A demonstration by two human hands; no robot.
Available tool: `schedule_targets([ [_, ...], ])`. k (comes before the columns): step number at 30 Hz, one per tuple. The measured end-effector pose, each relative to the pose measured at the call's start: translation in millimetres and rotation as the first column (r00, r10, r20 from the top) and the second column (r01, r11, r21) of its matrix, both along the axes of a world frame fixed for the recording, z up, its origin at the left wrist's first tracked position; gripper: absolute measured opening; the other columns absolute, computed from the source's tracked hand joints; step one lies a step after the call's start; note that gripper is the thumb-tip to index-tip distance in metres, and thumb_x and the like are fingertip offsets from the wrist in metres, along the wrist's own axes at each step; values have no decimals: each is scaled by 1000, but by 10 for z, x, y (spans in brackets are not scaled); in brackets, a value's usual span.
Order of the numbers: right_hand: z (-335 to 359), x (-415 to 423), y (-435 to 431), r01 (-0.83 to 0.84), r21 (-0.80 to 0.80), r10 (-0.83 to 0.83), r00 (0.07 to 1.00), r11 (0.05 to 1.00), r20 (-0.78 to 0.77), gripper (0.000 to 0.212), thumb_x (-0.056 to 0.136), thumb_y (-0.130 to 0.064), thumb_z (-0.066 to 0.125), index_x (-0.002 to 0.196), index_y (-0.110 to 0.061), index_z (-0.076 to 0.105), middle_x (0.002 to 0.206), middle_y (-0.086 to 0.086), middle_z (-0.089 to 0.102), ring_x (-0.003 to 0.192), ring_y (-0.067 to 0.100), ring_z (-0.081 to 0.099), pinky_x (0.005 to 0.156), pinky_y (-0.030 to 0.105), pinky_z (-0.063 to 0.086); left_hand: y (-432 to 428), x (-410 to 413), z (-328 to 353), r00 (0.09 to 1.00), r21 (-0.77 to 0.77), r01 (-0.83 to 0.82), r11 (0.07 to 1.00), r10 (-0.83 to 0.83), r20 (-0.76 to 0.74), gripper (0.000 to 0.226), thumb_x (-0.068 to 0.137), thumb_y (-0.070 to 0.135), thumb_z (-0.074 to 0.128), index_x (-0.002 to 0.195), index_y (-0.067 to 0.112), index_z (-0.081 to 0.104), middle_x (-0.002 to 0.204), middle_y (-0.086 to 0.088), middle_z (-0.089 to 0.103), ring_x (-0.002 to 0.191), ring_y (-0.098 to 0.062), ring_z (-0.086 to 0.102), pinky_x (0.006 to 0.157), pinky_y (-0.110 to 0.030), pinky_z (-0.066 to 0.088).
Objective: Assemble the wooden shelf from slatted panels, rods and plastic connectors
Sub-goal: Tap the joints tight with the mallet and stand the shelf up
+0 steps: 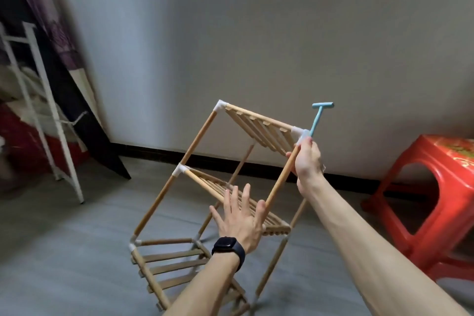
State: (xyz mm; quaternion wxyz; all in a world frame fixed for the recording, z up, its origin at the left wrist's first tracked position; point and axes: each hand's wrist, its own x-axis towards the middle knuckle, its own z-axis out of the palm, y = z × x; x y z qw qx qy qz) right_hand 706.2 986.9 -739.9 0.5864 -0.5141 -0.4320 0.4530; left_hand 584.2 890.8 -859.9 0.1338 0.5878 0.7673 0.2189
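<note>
The wooden shelf (197, 141) stands tilted on the floor, with three slatted panels joined by rods and white plastic connectors (181, 170). My right hand (307, 161) grips a front rod (278, 182) just under the top right connector (298, 132), together with a light blue T-shaped tool (319, 114) that sticks up. My left hand (239, 218), a dark watch on its wrist, is spread flat with fingers apart over the middle slatted panel (205, 183), its thumb against the same rod. The top panel (259, 127) slopes away from me.
A red plastic stool (436, 187) stands at the right near the grey wall. A white metal frame (48, 110) and a dark leaning board (84, 120) are at the left. The floor is grey.
</note>
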Motion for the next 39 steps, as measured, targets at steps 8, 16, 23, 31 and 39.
schedule_targets([
  [8, 45, -393, -409, -72, 104, 67, 997, 992, 44, 42, 109, -37, 25, 124, -11, 54, 91, -2, 53, 87, 19, 60, 76, 44, 55, -349, -315, -67, 1000, -1, 30, 1000, -30, 0, 84, 73, 81, -23, 150, 49, -20, 160, 5, -35, 146, -21, -33, 110, -56, -26],
  [16, -214, -418, -578, -175, 258, 75, 932, 950, 356, 35, 107, -44, 26, 93, -29, 55, 102, 8, 63, 80, 18, 64, 72, 37, 55, -569, -431, 6, 997, 34, -15, 999, 18, -76, 83, 83, 82, -1, 154, 43, -13, 159, 2, -36, 150, -22, -25, 115, -60, -20],
  [23, -397, 183, -599, -122, 206, 43, 934, 971, 354, 35, 110, -35, 27, 96, -26, 58, 99, -4, 65, 86, 17, 65, 83, 39, 50, -359, -868, 640, 605, 583, 385, 716, 281, -745, 80, 88, 61, 52, 155, 23, 29, 156, -4, 33, 124, -26, 41, 108, -51, 28],
  [31, -588, 389, -711, -58, 166, -3, 940, 984, 342, 44, 109, -38, 25, 104, -15, 62, 95, -1, 66, 87, 15, 66, 82, 39, 52, -223, -632, 995, 736, 592, 548, 591, -3, -677, 30, 97, 42, 54, 101, 20, 74, 90, -1, 68, 73, -24, 55, 60, -35, 47],
  [39, -766, 477, -761, -205, 9, 180, 876, 979, 448, 44, 109, -40, 26, 104, -21, 65, 100, -2, 68, 98, 12, 63, 87, 38, 50, -99, -706, 1085, 728, -6, 369, 930, -292, -621, 73, 91, 74, 4, 150, 45, 34, 145, 5, 53, 132, -20, 45, 105, -39, 37],
])
